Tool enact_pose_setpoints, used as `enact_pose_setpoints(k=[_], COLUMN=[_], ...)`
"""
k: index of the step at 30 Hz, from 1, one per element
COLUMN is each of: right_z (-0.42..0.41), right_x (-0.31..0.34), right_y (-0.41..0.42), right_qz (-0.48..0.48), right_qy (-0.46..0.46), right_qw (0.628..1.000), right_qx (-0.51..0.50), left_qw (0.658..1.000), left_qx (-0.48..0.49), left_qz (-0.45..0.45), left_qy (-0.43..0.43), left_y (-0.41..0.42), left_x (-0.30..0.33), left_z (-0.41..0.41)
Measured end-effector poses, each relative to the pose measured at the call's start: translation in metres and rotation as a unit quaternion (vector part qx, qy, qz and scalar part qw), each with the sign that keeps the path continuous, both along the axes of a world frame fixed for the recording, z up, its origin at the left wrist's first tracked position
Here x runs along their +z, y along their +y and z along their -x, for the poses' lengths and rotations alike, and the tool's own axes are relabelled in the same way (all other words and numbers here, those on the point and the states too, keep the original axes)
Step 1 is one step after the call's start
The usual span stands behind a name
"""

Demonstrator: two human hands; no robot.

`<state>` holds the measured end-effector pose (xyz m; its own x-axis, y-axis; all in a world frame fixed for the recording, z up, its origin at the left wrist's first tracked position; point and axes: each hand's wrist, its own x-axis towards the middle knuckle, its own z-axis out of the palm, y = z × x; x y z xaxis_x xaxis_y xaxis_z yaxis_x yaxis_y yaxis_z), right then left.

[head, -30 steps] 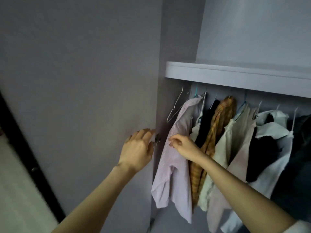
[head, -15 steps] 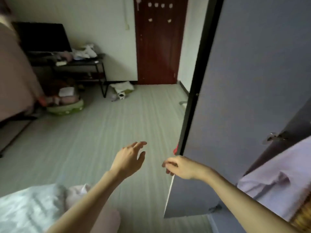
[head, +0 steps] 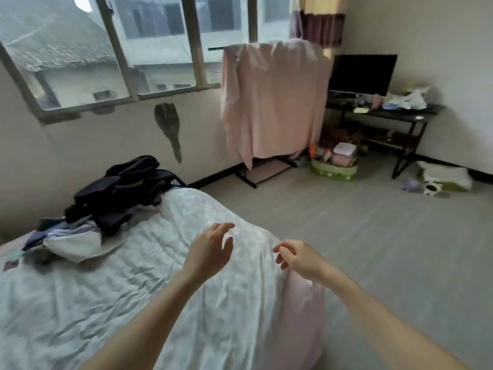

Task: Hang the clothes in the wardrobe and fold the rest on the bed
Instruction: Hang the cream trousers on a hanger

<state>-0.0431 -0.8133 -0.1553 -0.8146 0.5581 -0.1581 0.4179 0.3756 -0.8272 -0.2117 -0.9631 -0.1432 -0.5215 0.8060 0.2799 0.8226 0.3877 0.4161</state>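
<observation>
The bed [head: 138, 303] runs off the left and bottom edges. In the clothes pile [head: 112, 198] the dark garments bury the pale ones, and single pieces cannot be told apart. A pink sheet [head: 274, 102] hides most of its rack. Small items on the desk [head: 386, 114] are too blurred to name.

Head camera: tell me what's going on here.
A person stands at the bed, both arms stretched out over its pale quilt. The left hand and right hand are open and hold nothing. A pile of dark clothes lies unfolded on the bed's far side, near the wall. A pink sheet hangs over a rack by the window. No wardrobe is in view.
</observation>
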Motion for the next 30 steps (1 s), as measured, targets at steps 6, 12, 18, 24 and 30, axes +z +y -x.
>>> enact_pose_setpoints(k=[6, 12, 18, 24, 30], right_z=[0.132, 0.271, 0.408, 0.518, 0.629], right_x=[-0.006, -0.013, -0.039, -0.082, -0.140], right_y=[-0.032, -0.062, -0.091, -0.104, -0.100], right_qz=[-0.019, -0.038, -0.036, -0.050, -0.070], right_qy=[-0.016, -0.029, -0.044, -0.083, -0.101], right_qw=[0.992, 0.983, 0.976, 0.965, 0.956], right_qx=[0.122, 0.177, 0.210, 0.245, 0.268], left_qw=[0.989, 0.968, 0.942, 0.914, 0.896], left_qx=[0.149, 0.243, 0.312, 0.369, 0.406], left_qz=[0.006, 0.009, 0.011, 0.030, 0.036], left_qy=[-0.015, -0.059, -0.123, -0.167, -0.179], left_y=[-0.072, -0.117, -0.159, -0.187, -0.180], left_x=[-0.016, -0.039, -0.070, -0.110, -0.156], left_z=[0.092, 0.209, 0.318, 0.405, 0.501])
